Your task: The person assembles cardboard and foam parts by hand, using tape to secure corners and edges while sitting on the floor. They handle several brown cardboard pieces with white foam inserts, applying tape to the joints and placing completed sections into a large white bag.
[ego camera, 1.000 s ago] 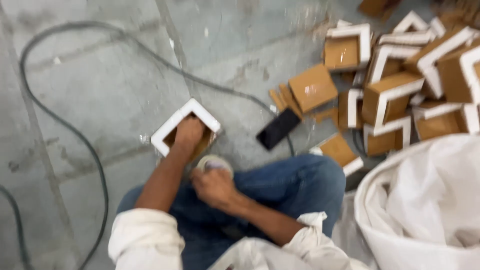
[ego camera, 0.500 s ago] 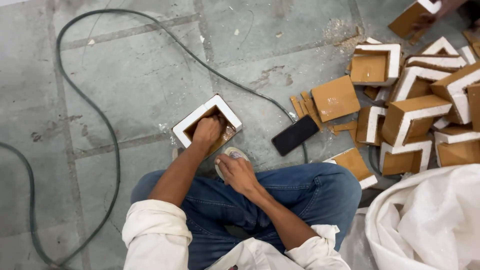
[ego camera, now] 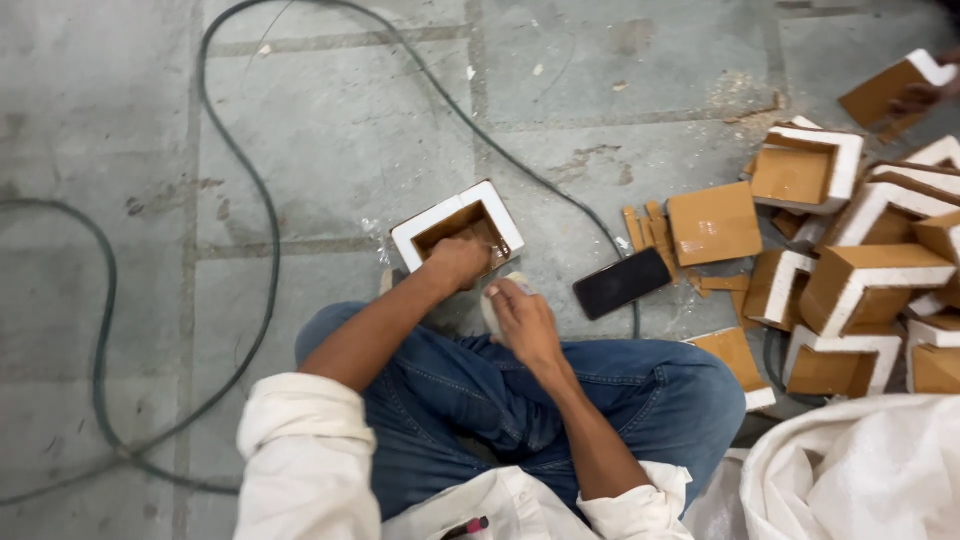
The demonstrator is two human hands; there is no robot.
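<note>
I sit cross-legged on a concrete floor. A small square brown box with white edges [ego camera: 430,229] lies open side up just past my knees. My left hand [ego camera: 455,262] reaches into it with curled fingers pressed against the inside; anything under the fingers is hidden. Just right of the box, my right hand [ego camera: 522,320] is closed around a pale round object [ego camera: 494,303] beside my knee. I cannot tell what that object is.
A dark phone [ego camera: 622,283] lies right of my hands, with a flat brown panel [ego camera: 714,222] and thin strips beyond. A pile of similar boxes [ego camera: 870,275] fills the right side. A white sack [ego camera: 860,470] sits lower right. A cable [ego camera: 235,190] loops across the floor.
My left hand has stayed inside the box and my right hand stays closed on the pale object, now slightly nearer the box. My head has shifted, so the view is steadier and closer.
</note>
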